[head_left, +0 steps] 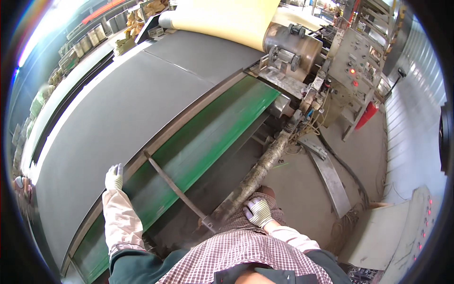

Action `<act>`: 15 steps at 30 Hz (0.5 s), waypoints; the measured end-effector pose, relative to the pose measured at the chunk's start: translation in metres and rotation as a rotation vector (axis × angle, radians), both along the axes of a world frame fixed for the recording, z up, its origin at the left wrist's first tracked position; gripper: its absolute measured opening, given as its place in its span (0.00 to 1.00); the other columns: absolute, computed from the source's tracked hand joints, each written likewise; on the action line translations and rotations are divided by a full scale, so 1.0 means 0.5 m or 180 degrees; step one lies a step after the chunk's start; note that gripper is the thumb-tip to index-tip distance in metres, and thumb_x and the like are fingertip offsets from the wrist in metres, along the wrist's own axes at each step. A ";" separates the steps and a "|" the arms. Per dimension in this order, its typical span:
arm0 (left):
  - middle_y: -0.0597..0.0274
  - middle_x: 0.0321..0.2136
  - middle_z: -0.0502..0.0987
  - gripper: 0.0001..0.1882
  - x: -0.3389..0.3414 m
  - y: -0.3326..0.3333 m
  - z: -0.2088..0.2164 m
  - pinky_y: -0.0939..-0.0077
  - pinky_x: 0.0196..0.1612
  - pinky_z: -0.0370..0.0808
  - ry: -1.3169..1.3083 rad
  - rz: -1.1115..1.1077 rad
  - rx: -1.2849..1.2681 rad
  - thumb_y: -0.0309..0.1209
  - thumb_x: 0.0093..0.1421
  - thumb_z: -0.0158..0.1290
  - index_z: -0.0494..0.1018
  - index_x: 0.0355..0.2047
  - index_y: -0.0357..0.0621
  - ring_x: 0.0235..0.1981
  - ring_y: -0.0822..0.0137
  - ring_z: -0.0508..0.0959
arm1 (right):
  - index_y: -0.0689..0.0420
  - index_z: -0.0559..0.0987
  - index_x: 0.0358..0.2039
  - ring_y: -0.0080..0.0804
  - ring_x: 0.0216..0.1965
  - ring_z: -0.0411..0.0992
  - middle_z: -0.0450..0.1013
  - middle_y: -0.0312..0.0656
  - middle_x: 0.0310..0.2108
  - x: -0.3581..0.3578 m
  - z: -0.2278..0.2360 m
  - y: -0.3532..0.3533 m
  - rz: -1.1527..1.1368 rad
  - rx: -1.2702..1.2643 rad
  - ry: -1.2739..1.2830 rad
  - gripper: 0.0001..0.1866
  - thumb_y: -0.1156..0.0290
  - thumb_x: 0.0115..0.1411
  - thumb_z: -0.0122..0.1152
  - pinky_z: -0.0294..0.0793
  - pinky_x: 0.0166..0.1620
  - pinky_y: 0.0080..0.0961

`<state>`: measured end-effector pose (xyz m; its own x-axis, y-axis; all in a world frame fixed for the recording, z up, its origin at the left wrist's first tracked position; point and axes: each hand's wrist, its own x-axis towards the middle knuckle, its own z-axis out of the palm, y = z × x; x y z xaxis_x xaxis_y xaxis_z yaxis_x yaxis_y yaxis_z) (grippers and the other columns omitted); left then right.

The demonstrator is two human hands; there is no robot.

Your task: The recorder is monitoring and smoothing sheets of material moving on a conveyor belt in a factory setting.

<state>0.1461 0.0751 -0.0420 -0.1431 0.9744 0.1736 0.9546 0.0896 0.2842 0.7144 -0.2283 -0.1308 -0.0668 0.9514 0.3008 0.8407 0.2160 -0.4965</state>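
My left hand (114, 177), in a striped work glove, rests at the near edge of a wide dark grey sheet (123, 104). Its fingers stretch forward and nothing is in them. My right hand (257, 211), gloved the same way, lies against the checked apron (236, 246) by my thigh. Its fingers are slightly bent and apart, with no object visible in them. Below the sheet's metal edge rail (182, 113) runs a green panel (208, 128). A metal bar (175, 187) slants from that rail toward my body.
A large yellow roll (217, 21) spans the far end beside a metal drum (293, 45). A control panel (354, 64) with lit red lamps stands far right, another cabinet (383, 232) near right. A worn, wrapped pipe (257, 173), a metal plank (328, 177) and a hose (343, 163) lie right of the machine.
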 end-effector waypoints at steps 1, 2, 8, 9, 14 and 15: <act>0.49 0.55 0.76 0.30 0.044 0.013 0.011 0.60 0.64 0.65 0.0088 0.0037 -0.0141 0.57 0.67 0.44 0.78 0.51 0.45 0.59 0.50 0.72 | 0.58 0.81 0.35 0.49 0.34 0.72 0.74 0.48 0.29 0.000 0.001 0.000 0.0033 -0.0015 -0.0018 0.14 0.61 0.57 0.59 0.72 0.42 0.45; 0.50 0.54 0.76 0.30 0.087 0.026 0.025 0.59 0.63 0.66 0.0229 -0.0050 -0.0117 0.57 0.67 0.44 0.78 0.51 0.45 0.58 0.50 0.72 | 0.58 0.81 0.35 0.49 0.34 0.72 0.74 0.48 0.29 0.001 0.000 0.000 0.0003 0.0039 -0.0047 0.14 0.61 0.57 0.59 0.72 0.42 0.45; 0.51 0.47 0.79 0.33 0.297 0.087 0.079 0.60 0.58 0.70 0.0339 -0.0380 -0.0168 0.61 0.64 0.45 0.80 0.45 0.43 0.51 0.50 0.76 | 0.59 0.81 0.36 0.49 0.34 0.72 0.74 0.49 0.29 0.003 -0.004 -0.001 0.0118 -0.0135 -0.0042 0.14 0.61 0.56 0.59 0.72 0.42 0.45; 0.52 0.47 0.79 0.33 0.326 0.099 0.081 0.60 0.57 0.71 0.0348 -0.0419 -0.0155 0.61 0.63 0.45 0.81 0.45 0.43 0.51 0.50 0.76 | 0.59 0.81 0.35 0.49 0.33 0.72 0.74 0.49 0.28 0.005 -0.003 -0.001 0.0153 -0.0028 -0.0064 0.14 0.61 0.56 0.59 0.72 0.42 0.45; 0.53 0.50 0.78 0.37 0.469 0.174 0.082 0.61 0.59 0.70 0.0479 -0.0493 -0.0299 0.65 0.61 0.45 0.79 0.50 0.46 0.53 0.52 0.75 | 0.59 0.81 0.35 0.48 0.31 0.72 0.74 0.49 0.26 0.010 0.002 0.005 0.0213 0.0094 -0.0007 0.13 0.62 0.55 0.61 0.72 0.40 0.45; 0.53 0.50 0.78 0.37 0.496 0.188 0.085 0.61 0.59 0.70 0.0437 -0.0519 -0.0269 0.65 0.61 0.45 0.79 0.50 0.46 0.53 0.52 0.75 | 0.59 0.81 0.35 0.48 0.31 0.72 0.74 0.48 0.26 0.011 0.002 0.005 0.0212 0.0137 0.0006 0.13 0.63 0.55 0.61 0.72 0.40 0.45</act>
<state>0.3939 0.1693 0.0006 0.0367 0.9946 0.0973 0.9876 -0.0509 0.1486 0.7199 -0.2260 -0.1298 -0.1290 0.9310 0.3415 0.8229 0.2926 -0.4870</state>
